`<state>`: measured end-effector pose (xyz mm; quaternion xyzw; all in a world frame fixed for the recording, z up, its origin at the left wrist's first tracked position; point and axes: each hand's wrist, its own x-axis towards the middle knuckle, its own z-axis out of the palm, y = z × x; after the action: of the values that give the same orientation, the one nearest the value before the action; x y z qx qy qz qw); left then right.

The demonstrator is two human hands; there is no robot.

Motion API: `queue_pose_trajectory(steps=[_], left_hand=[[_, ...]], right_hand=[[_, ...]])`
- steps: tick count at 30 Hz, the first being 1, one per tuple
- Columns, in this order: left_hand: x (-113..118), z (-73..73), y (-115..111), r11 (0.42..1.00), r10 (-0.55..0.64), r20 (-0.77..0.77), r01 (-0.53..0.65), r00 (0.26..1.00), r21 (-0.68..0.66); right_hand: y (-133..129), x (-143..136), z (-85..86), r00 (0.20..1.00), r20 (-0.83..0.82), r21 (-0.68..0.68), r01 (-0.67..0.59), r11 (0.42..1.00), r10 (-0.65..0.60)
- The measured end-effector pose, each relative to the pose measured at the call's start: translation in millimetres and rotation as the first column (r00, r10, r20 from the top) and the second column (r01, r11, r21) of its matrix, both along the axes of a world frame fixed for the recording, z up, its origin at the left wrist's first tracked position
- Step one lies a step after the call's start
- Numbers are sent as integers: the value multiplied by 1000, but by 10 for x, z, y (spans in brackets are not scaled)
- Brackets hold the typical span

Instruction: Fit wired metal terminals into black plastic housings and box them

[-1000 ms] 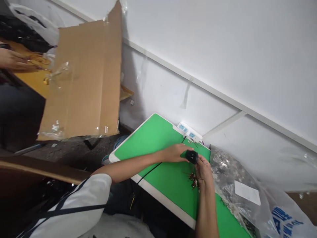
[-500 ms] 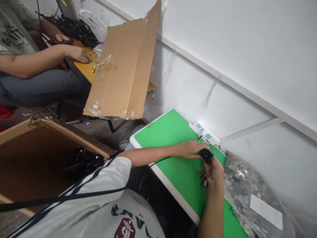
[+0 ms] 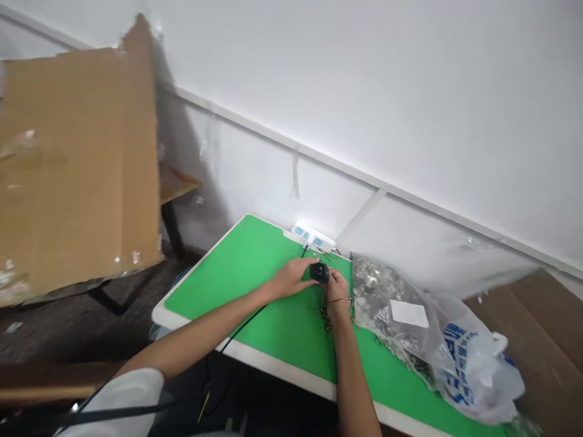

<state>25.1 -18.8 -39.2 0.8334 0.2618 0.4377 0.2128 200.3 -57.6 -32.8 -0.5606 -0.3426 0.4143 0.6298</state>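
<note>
Both hands meet over a green-topped table. My left hand and my right hand together grip a small round black device just above the surface. A thin black cable runs from the device under my left forearm and off the table's front edge. A small heap of dark and brownish parts with thin wires lies on the green surface under my right wrist.
A clear plastic bag of silvery parts with a white label lies right of my hands, a white and blue bag beside it. A white power strip sits at the table's back edge. A cardboard sheet stands at left.
The view has swung right: the other person and the open cardboard box at left are out of sight. My hands stay on the black device.
</note>
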Motion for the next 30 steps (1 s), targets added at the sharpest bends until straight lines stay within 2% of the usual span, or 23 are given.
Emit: queue_pose_trajectory(steps=[6, 10, 17, 21, 24, 30], left_hand=[[9, -7, 55, 1000, -14, 5, 14, 1000, -21], [7, 3, 61, 1000, 0, -4, 0, 1000, -28], [-17, 41, 35, 998, -45, -33, 44, 998, -33], [-28, 66, 8, 999, -46, -26, 46, 999, -11], [-34, 59, 11, 999, -50, -38, 50, 998, 18], [-39, -10, 34, 997, -25, -61, 30, 998, 69]], right_hand=[[28, -89, 36, 994, -104, 98, -10, 995, 20], [46, -116, 1, 985, -168, 130, -5, 991, 27], [43, -178, -41, 964, -264, 169, 13, 985, 32], [48, -246, -62, 944, -328, 182, 84, 980, -20], [54, -272, -95, 946, -319, 199, 130, 971, -61], [45, -271, -134, 962, -272, 217, 94, 972, -32]])
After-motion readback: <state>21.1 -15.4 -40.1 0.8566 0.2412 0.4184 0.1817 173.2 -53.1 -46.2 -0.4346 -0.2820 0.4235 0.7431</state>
